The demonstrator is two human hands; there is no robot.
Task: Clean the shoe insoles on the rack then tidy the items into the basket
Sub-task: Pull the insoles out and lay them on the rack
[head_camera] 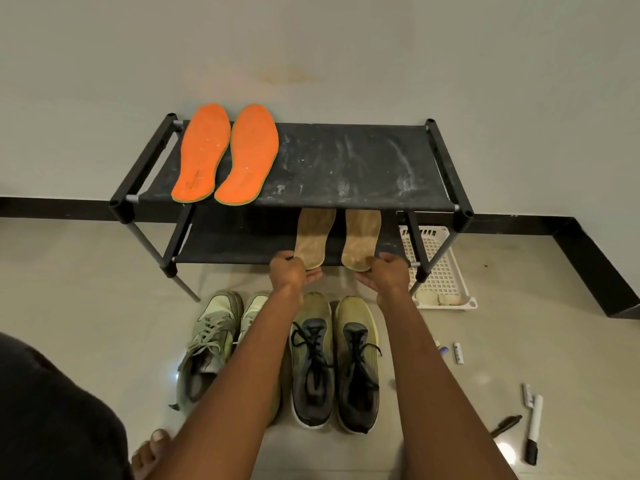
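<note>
A black two-tier shoe rack (445,157) stands against the far wall; on its dusty top shelf, at the left end, two orange insoles (225,155) lie side by side, toes toward the wall; on the lower shelf two tan insoles lie side by side, heels at the near edge, toes hidden under the top shelf; the left hand (289,271) holds the heel of the left tan insole (313,237), thumb on top and fingers underneath; the right hand (386,271) holds the heel of the right tan insole (360,239) the same way, fingers below the heel where it overhangs the shelf edge; both forearms reach in from the near side; a white perforated basket (440,268) sits on the floor just right of the rack, partly behind its right legs, with something pale at its near end, too blurred to tell; on the floor near the rack stand a pair of pale green sneakers (211,337) on the left and a pair of olive and grey sneakers (334,362) on the right, under the arms; to the right on the floor lie a white marker (533,429), a black pen (506,424) and a small white tube (458,352); a bare foot (152,452) shows at the near left
</note>
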